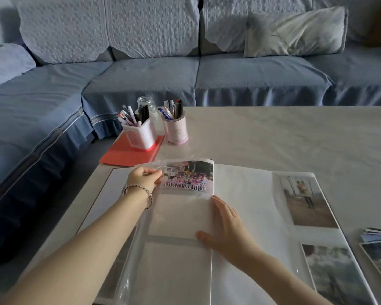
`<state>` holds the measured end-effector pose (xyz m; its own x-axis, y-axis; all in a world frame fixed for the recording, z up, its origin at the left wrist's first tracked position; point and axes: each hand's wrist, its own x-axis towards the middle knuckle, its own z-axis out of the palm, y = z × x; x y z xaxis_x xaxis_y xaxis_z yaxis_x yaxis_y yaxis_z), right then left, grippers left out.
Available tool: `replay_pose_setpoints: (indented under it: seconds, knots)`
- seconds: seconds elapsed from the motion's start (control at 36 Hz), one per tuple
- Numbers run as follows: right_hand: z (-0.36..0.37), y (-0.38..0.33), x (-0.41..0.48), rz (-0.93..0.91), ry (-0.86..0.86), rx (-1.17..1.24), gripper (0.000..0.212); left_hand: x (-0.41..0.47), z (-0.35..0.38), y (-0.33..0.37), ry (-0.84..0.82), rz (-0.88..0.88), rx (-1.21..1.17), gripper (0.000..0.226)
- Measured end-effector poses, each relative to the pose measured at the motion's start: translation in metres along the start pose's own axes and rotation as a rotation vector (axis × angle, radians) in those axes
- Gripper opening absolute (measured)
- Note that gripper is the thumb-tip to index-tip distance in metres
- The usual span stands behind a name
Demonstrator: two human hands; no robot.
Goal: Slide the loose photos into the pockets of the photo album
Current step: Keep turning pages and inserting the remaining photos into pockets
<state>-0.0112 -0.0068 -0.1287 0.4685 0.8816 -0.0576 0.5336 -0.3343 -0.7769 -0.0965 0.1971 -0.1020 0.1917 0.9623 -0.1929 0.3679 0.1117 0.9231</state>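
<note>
Album [240, 194] lies open on the table [295, 139] in front of us, and we're mid-insert on the left page. Our left hand [142, 178] is up at the top pocket [154, 167], fingers curled, pinching the left edge of the group photo [188, 177] right at the pocket's mouth; whether the clear film is caught in that pinch too, we cannot tell. That photo looks nearly home, its right edge close to the spine, the film rumpled and lifted over our fingertips. Our right hand [227, 225] lies flat with straight fingers, gripping nothing, pressing the page down just left of the spine to keep it from riding up. So where do we stand? On the right page two photos are already sleeved, one in the upper pocket [306, 199], one below it [332, 274]. On the left page, the middle pocket [180, 214] and the lower pocket [174, 271] beneath the group photo look empty. And over at the right edge of the table a loose stack [378, 249] waits, apart from the album, more than one print by the look of it. We'd call this early going: a few in, this one all but seated, then at least two pockets to fill and that stack to work through.
</note>
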Motion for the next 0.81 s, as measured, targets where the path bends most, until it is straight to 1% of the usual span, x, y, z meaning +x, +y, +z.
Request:
replay_pose_setpoints:
  seconds: [0.06, 0.11, 0.17, 0.19, 0.22, 0.25, 0.31, 0.36, 0.42, 0.47, 0.5, 0.58, 0.69, 0.75, 0.78, 0.81]
  knots:
    - [-0.003, 0.004, -0.001, -0.017, -0.005, -0.006, 0.095, -0.004, 0.000, -0.002, 0.011, 0.043, 0.059, 0.018]
    - [-0.006, 0.006, -0.002, -0.021, -0.015, -0.015, 0.087, -0.011, 0.000, -0.002, 0.026, 0.141, 0.255, 0.009]
    - [-0.011, 0.007, -0.003, -0.028, -0.032, -0.037, 0.077, -0.021, 0.004, -0.001, 0.030, 0.285, 0.500, 0.030]
    - [-0.014, 0.008, -0.005, -0.036, -0.044, -0.053, 0.073, -0.029, 0.007, 0.000, 0.001, 0.384, 0.611, 0.040]
    - [-0.018, 0.010, -0.006, -0.053, -0.053, -0.074, 0.069, -0.038, 0.010, 0.002, -0.049, 0.490, 0.695, 0.046]
    - [-0.022, 0.012, -0.008, -0.074, -0.065, -0.100, 0.064, -0.050, 0.014, 0.003, -0.120, 0.586, 0.734, 0.047]
    - [-0.033, 0.018, -0.015, -0.098, -0.084, -0.141, 0.055, -0.074, 0.021, 0.006, -0.308, 0.728, 0.744, 0.043]
    - [-0.044, 0.027, -0.024, -0.083, -0.088, -0.163, 0.049, -0.097, 0.027, 0.003, -0.451, 0.834, 0.812, 0.043]
    - [-0.057, 0.038, -0.033, -0.053, -0.081, -0.190, 0.045, -0.111, 0.032, -0.005, -0.518, 0.819, 0.973, 0.050]
    - [-0.070, 0.050, -0.043, -0.026, -0.075, -0.223, 0.042, -0.114, 0.035, -0.011, -0.517, 0.721, 1.130, 0.057]
    - [-0.076, 0.055, -0.048, -0.011, -0.076, -0.240, 0.040, -0.113, 0.036, -0.014, -0.512, 0.659, 1.172, 0.061]
    - [-0.092, 0.069, -0.062, 0.044, -0.082, -0.270, 0.036, -0.105, 0.034, -0.014, -0.494, 0.444, 1.193, 0.073]
    - [-0.110, 0.081, -0.080, 0.120, -0.076, -0.278, 0.036, -0.102, 0.040, -0.003, -0.388, 0.251, 1.209, 0.082]
    - [-0.121, 0.085, -0.089, 0.144, -0.043, -0.295, 0.037, -0.108, 0.049, 0.003, -0.325, 0.224, 1.191, 0.082]
    - [-0.126, 0.088, -0.095, 0.160, -0.005, -0.309, 0.037, -0.113, 0.053, 0.005, -0.299, 0.255, 1.181, 0.078]
    - [-0.132, 0.091, -0.100, 0.176, 0.041, -0.325, 0.036, -0.120, 0.057, 0.007, -0.282, 0.327, 1.180, 0.073]
